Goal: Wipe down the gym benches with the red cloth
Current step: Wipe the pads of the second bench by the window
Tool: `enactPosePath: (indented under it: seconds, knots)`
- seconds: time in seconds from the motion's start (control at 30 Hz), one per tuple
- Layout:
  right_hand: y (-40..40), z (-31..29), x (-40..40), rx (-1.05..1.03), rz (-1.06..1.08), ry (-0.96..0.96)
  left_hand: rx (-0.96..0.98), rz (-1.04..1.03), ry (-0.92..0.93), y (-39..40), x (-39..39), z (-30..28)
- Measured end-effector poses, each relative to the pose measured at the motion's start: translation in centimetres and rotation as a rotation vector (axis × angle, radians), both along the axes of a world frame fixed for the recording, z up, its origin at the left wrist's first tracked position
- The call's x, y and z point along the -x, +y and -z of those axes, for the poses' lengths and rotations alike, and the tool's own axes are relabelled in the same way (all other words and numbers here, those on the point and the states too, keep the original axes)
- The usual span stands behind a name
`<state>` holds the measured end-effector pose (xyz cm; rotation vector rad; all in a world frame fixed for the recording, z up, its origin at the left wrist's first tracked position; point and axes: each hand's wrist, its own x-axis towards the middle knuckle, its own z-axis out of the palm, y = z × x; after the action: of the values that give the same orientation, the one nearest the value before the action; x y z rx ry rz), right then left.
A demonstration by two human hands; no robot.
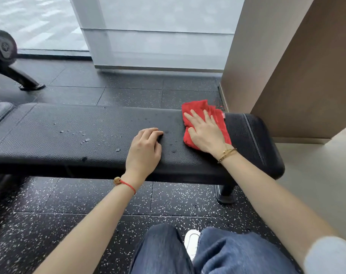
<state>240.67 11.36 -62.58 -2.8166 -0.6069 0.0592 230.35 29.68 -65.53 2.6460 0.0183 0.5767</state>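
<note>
While I watch from afar, right hand (pixel 204 132) spread flat on crumpled red cloth (pixel 205 123) near black padded leather bench's (pixel 69 135) right end, left hand (pixel 145 150) loosely curled, empty, fingertips on damp-looking, perhaps droplet-speckled, surface.

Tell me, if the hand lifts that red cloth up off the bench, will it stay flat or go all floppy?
Probably floppy: the red cloth lies crumpled in soft folds under the right hand. It likely slides easily when pushed, since the bench looks smooth and has wet droplets. It looks thin, so probably light.
</note>
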Motion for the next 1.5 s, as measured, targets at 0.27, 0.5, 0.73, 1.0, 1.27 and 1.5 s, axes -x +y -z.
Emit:
enactPosePath:
  seconds: [0.27, 0.5, 0.73, 1.0, 1.27, 1.5]
  knots:
    - [-4.4, 1.0, 5.8, -0.011, -0.229, -0.058, 0.015, 0.015, -0.009, 0.4, -0.2, 0.2]
    - [0.1, 0.4, -0.4, -0.007, 0.029, 0.004, -0.010, -0.017, -0.013, -0.1, -0.1, 0.1]
    - [0.9, 1.0, 5.0, 0.016, -0.216, -0.091, -0.012, -0.006, -0.014, 0.1, -0.1, 0.2]
    - [-3.1, 0.7, 0.9, 0.008, 0.039, -0.019, -0.023, -0.010, -0.019, 0.0, -0.2, 0.2]
    - [3.0, 0.5, 2.5, 0.029, -0.162, -0.056, -0.018, -0.009, 0.014, -0.1, -0.1, -0.1]
    - [-1.5, 0.7, 4.2, -0.027, -0.153, -0.043, -0.022, -0.019, 0.014, -0.1, -0.1, -0.2]
